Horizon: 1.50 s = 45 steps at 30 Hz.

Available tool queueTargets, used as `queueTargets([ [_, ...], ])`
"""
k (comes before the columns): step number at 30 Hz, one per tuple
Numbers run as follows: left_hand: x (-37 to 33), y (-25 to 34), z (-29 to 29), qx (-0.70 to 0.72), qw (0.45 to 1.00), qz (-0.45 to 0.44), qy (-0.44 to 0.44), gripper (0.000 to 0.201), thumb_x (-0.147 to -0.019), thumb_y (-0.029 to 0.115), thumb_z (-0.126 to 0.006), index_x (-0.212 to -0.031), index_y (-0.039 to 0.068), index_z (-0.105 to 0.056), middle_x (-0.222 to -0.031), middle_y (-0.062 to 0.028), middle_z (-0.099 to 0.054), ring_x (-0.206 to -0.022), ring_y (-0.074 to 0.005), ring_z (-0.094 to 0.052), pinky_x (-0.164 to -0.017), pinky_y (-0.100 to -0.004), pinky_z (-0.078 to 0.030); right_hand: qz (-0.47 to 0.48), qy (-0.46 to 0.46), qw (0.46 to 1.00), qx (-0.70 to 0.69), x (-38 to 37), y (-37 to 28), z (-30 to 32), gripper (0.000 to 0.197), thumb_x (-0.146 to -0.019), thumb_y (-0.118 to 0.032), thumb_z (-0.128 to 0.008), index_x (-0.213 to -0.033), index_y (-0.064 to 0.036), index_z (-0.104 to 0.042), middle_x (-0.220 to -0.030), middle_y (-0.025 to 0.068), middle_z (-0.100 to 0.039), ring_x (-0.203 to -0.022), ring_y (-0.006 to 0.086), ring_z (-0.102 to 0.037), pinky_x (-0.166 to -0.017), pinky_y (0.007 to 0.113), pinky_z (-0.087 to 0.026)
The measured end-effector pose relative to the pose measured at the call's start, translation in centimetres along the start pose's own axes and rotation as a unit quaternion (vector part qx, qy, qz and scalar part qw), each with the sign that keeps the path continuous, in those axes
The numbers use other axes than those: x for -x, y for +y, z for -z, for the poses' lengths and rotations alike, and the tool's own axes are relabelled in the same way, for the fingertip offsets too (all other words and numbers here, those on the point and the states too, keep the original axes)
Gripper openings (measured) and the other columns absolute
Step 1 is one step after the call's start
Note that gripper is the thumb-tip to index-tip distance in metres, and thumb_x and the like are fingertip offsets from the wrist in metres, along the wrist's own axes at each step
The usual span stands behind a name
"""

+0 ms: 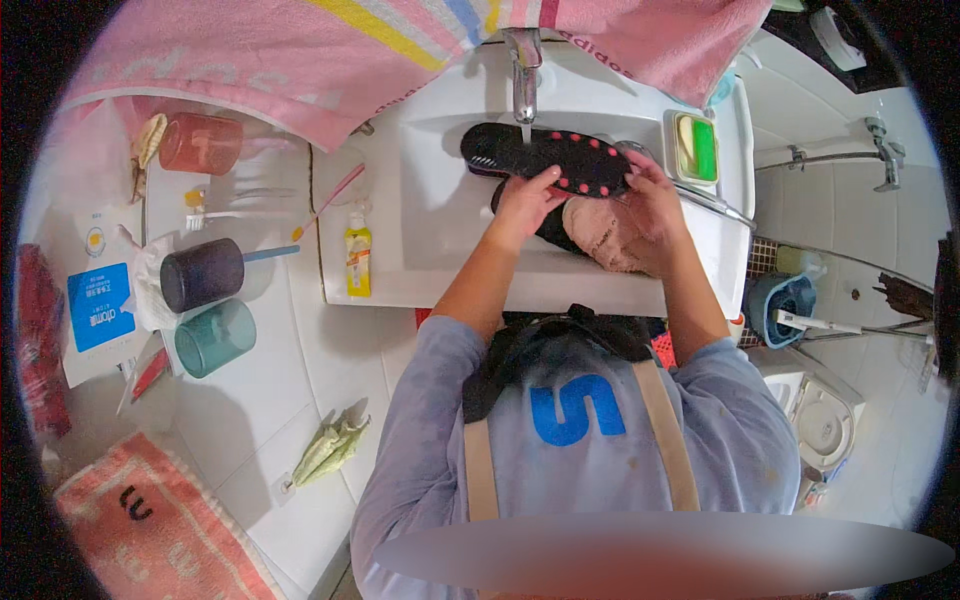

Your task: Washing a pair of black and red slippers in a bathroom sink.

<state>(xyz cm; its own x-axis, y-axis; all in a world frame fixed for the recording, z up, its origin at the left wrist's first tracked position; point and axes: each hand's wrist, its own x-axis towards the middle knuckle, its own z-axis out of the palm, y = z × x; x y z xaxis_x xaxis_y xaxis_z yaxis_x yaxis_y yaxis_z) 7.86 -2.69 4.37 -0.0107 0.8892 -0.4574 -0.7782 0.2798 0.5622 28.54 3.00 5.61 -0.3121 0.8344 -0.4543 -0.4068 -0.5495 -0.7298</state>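
A black shoe (pixel 560 155) with red studs on its sole lies sole up in the white sink (pixel 420 200), under the chrome tap (pixel 524 75) with a thin stream of water running onto it. My left hand (pixel 525 200) grips the shoe's near edge. My right hand (pixel 655 200) holds its right end, close to a tan cloth (pixel 600 235) bunched below the shoe. A second dark shoe shows partly beneath.
A soap dish (pixel 697 147) with yellow and green pieces sits at the sink's right rim. A yellow tube (pixel 358 258) and a pink toothbrush (pixel 328 203) lie left. Dark (pixel 200 275), teal (pixel 213 338) and orange (pixel 200 143) cups stand on the left shelf. A pink towel (pixel 330 50) hangs above.
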Motion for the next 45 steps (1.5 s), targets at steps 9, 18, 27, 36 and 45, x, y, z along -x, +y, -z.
queueTargets([
  [9,2.8,0.1,-2.6,0.005,0.998,0.058,-0.032,0.025,-0.086,0.014,-0.062,-0.11,0.007,-0.057,-0.103,-0.0066,-0.062,-0.09,-0.0226,-0.062,-0.078,-0.0393,-0.052,-0.029,0.001,0.998,0.061,2.2,-2.3,2.3,0.032,-0.087,-0.002,-0.05,-0.119,-0.0031,-0.052,-0.111,0.0083,-0.059,-0.095,0.017,-0.058,-0.083,0.032,-0.049],
  [18,5.9,3.2,2.0,-0.187,0.971,-0.11,0.104,0.032,-0.085,0.008,-0.062,-0.116,0.01,-0.053,-0.108,-0.004,-0.06,-0.094,-0.0158,-0.059,-0.075,-0.0322,-0.052,-0.059,-0.08,0.99,0.097,-1.1,2.7,-1.6,0.034,-0.09,-0.002,-0.049,-0.124,-0.0023,-0.051,-0.111,0.0102,-0.058,-0.099,0.0184,-0.057,-0.087,0.03,-0.048],
  [27,4.7,3.7,6.0,-0.002,0.975,-0.151,0.162,0.028,-0.086,0.01,-0.062,-0.112,0.015,-0.053,-0.106,-0.0018,-0.059,-0.088,-0.0153,-0.058,-0.078,-0.0332,-0.047,-0.1,-0.12,0.987,0.033,-3.5,4.0,-6.3,0.036,-0.088,-0.006,-0.056,-0.124,-0.0053,-0.051,-0.102,0.0063,-0.06,-0.09,0.017,-0.06,-0.075,0.029,-0.052],
  [36,3.5,3.6,4.9,0.031,0.976,-0.178,0.125,0.024,-0.09,0.012,-0.056,-0.114,0.01,-0.053,-0.108,-0.0061,-0.059,-0.094,-0.0203,-0.059,-0.091,-0.0406,-0.048,-0.124,-0.14,0.982,0.006,-8.2,6.2,-7.4,0.038,-0.087,-0.02,-0.063,-0.119,-0.0016,-0.053,-0.092,0.0037,-0.062,-0.067,0.0107,-0.058,-0.054,0.022,-0.043],
  [45,4.5,5.5,5.9,0.05,0.965,-0.238,0.097,0.04,-0.087,0.002,-0.056,-0.125,0.007,-0.044,-0.122,-0.0114,-0.052,-0.109,-0.0264,-0.055,-0.097,-0.0443,-0.045,-0.106,-0.2,0.974,0.018,-7.5,3.6,-7.3,0.025,-0.09,-0.016,-0.058,-0.108,0.0011,-0.056,-0.092,0.0081,-0.062,-0.077,0.0173,-0.066,-0.073,0.031,-0.057],
])
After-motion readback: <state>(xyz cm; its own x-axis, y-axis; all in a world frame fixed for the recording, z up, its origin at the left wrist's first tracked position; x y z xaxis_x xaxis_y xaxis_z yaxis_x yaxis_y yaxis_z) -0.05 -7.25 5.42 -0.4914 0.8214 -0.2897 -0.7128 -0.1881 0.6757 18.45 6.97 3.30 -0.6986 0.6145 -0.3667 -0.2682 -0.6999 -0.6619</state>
